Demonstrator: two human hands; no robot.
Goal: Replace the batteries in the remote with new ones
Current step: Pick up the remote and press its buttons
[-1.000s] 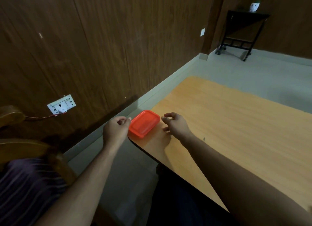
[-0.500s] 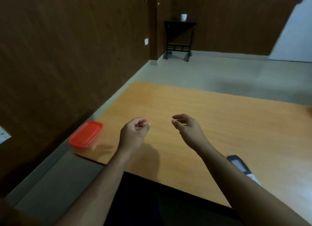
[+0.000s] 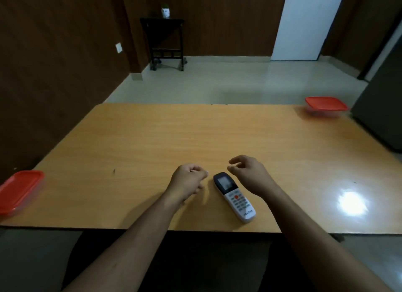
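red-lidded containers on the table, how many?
2. One red-lidded container sits at the table's near left edge, partly cut off by the frame; the other at the far right corner. No others show.

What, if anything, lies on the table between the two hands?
In the head view, the dark screen end of the remote lies between the left hand and right hand.
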